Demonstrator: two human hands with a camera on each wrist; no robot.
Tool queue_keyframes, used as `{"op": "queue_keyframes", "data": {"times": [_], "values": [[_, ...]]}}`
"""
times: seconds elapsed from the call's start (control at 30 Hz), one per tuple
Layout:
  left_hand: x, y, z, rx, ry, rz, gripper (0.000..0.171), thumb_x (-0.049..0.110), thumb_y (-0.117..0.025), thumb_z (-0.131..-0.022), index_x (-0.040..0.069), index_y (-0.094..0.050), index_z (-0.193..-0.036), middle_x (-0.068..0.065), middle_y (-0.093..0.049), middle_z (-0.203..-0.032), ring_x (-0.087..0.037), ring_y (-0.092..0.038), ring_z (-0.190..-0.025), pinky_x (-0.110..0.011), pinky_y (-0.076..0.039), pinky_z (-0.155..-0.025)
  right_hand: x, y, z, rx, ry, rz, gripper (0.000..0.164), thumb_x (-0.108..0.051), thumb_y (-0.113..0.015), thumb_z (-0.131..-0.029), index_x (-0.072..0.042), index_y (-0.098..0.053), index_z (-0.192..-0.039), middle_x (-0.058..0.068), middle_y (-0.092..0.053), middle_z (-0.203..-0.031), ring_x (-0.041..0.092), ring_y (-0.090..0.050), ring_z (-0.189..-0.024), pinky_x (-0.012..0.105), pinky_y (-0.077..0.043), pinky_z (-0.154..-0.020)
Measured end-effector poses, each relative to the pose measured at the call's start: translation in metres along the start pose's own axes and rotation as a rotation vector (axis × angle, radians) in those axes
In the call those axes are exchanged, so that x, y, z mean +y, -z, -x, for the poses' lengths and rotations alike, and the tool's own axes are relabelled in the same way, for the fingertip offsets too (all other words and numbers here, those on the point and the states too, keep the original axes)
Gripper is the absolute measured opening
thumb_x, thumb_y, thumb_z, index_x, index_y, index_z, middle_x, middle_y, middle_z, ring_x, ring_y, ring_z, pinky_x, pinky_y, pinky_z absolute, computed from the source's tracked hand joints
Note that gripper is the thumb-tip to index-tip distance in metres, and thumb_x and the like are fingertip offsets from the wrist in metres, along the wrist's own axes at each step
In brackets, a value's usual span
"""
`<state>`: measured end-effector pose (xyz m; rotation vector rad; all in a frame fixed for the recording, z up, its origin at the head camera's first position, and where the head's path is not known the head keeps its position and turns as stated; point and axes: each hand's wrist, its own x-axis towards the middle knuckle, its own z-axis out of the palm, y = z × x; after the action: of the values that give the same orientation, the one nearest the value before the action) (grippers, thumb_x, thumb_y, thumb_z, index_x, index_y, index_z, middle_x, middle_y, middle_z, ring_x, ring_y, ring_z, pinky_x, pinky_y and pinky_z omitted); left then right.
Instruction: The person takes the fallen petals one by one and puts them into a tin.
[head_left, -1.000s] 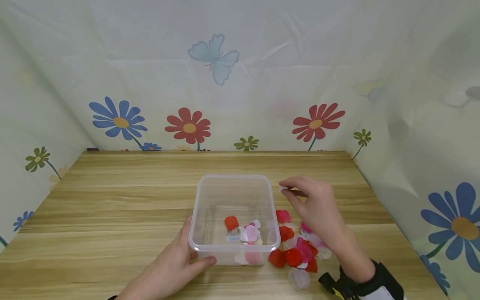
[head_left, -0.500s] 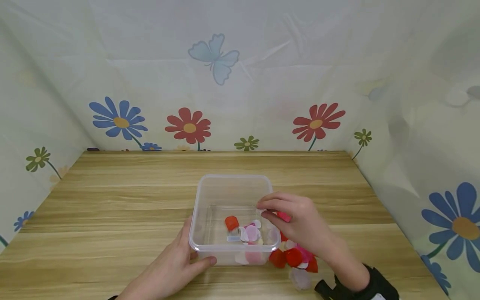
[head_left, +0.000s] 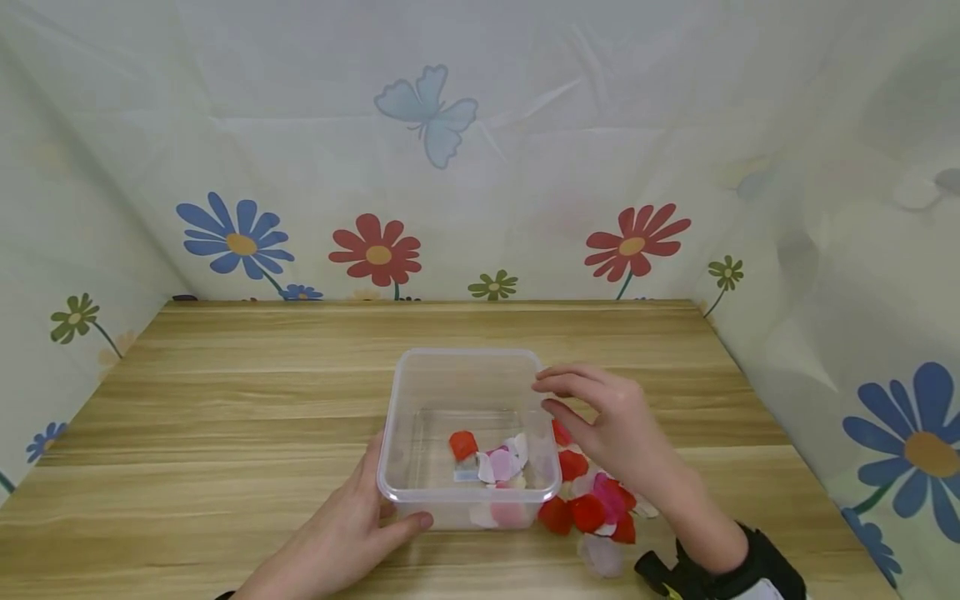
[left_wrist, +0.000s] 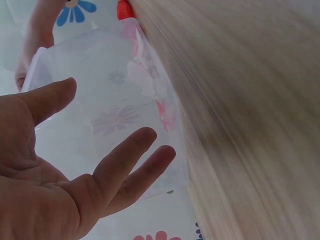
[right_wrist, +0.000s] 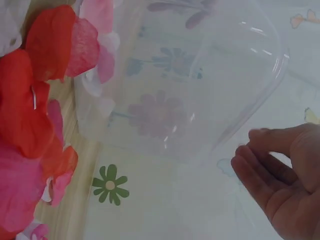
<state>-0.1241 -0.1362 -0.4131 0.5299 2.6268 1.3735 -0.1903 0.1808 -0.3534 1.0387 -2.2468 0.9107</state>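
A clear plastic box (head_left: 468, 495) stands on the table with several artificial petals inside, among them a red petal (head_left: 462, 446) and white and pink petals (head_left: 501, 465). My left hand (head_left: 356, 512) rests against the box's left side, thumb by the front wall; in the left wrist view its fingers (left_wrist: 125, 157) are loosely spread beside the clear wall. Just off the right rim hovers my right hand (head_left: 611, 417), with no petal visible between its fingertips. Below it lies a loose heap of red, pink and white petals (head_left: 588, 512), partly hidden by the hand and forearm.
The wood-grain table (head_left: 225, 417) reaches back to a pale cloth backdrop (head_left: 300, 125) printed with flowers and a butterfly. Cloth also hangs on both sides. A black wrist strap (head_left: 765, 567) sits on the right forearm near the petals.
My right hand carried a white petal leftward over the box and let it go among the others. It has since moved back right, past the rim. The left hand stays put.
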Motion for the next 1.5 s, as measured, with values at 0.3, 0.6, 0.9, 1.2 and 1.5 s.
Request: {"op": "queue_keyframes", "data": {"times": [0.3,0.6,0.9,1.2,1.5], "values": [[0.001,0.001,0.0,0.001,0.014,-0.007,0.103,0.031,-0.083,-0.089,0.033,-0.009,-0.161,-0.005,-0.04,-0.152,-0.019,-0.058,-0.12,-0.042,-0.052,-0.099,0.025,-0.003,0.004,-0.134,-0.337,0.112,0.027,0.007,-0.081,-0.083,-0.002,-0.072,-0.107,0.008,-0.071,-0.1,0.022,-0.068,-0.086,0.04,-0.063,-0.074],[0.001,0.0,0.0,-0.003,0.003,0.006,0.103,0.028,-0.082,-0.09,0.032,-0.009,-0.162,-0.007,-0.04,-0.153,-0.02,-0.058,-0.119,-0.041,-0.052,-0.098,0.055,-0.007,0.012,-0.365,-0.542,0.123,0.018,0.005,-0.077,-0.085,0.001,-0.073,-0.102,0.011,-0.07,-0.093,0.024,-0.062,-0.082,0.041,-0.06,-0.076],[0.001,0.001,0.0,-0.008,0.0,0.021,0.102,0.027,-0.083,-0.09,0.031,-0.01,-0.161,-0.007,-0.039,-0.153,-0.021,-0.056,-0.122,-0.043,-0.051,-0.1,0.064,-0.016,0.02,-0.545,-0.665,0.071,0.024,0.001,-0.078,-0.087,0.002,-0.071,-0.11,0.01,-0.069,-0.096,0.022,-0.061,-0.084,0.039,-0.06,-0.077],[0.002,0.001,0.001,-0.016,0.013,0.01,0.101,0.029,-0.082,-0.09,0.032,-0.009,-0.161,-0.007,-0.04,-0.152,-0.022,-0.057,-0.121,-0.045,-0.053,-0.098,0.065,-0.022,0.024,-0.578,-0.664,0.095,0.029,0.001,-0.082,-0.082,0.002,-0.071,-0.109,0.01,-0.068,-0.096,0.023,-0.059,-0.082,0.041,-0.059,-0.08],[0.003,0.001,0.001,-0.012,0.019,0.013,0.102,0.029,-0.082,-0.09,0.031,-0.01,-0.162,-0.007,-0.041,-0.151,-0.022,-0.058,-0.12,-0.046,-0.054,-0.097,0.062,-0.022,0.023,-0.598,-0.663,0.12,0.021,0.004,-0.083,-0.081,-0.002,-0.07,-0.097,0.005,-0.064,-0.085,0.021,-0.056,-0.076,0.037,-0.058,-0.072]]}}
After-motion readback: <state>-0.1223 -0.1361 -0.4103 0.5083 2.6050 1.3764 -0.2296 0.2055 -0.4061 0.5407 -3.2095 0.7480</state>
